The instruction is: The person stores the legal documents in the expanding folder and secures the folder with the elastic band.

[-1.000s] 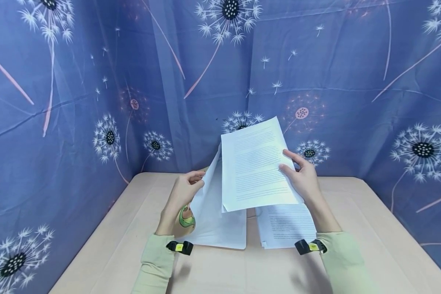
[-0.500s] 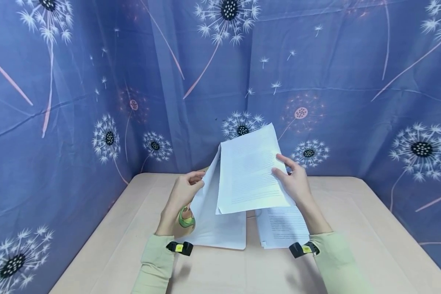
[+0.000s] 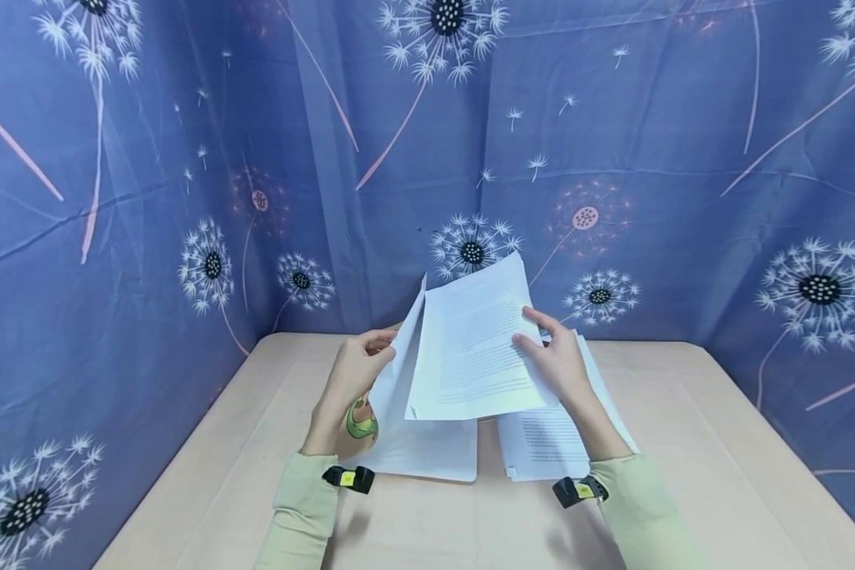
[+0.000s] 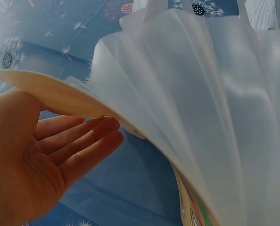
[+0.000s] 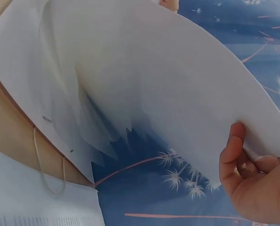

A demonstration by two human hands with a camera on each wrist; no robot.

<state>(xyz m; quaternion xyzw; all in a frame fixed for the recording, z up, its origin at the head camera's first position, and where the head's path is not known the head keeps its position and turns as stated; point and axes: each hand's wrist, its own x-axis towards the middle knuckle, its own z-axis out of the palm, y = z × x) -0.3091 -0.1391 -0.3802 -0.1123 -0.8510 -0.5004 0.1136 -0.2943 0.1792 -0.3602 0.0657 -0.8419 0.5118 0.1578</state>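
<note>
My left hand [image 3: 356,368] pinches the raised cover of a folder [image 3: 435,451] with a cartoon print on its outside. The left wrist view shows its translucent plastic pockets [image 4: 177,84] fanned out, the tan cover [image 4: 60,94] lying over the hand's fingers. Printed sheets of paper [image 3: 470,348] are held at their right edge by my right hand [image 3: 559,360], between thumb and fingers. They tilt above the folder, their left side overlapping its opening in the head view. Seen from the right wrist, the paper [image 5: 192,80] bows, with the fingers curled at its edge.
A second stack of printed paper [image 3: 541,443] lies on the table [image 3: 207,483] right of the folder, partly under my right forearm. A thin elastic cord [image 5: 41,174] loops from the folder's edge. Blue dandelion-print curtain [image 3: 399,214] surrounds the table's back and sides.
My right hand has moved left and down with the sheets, bringing them over the folder's opening. More of the paper stack on the right shows. The left hand has stayed in place.
</note>
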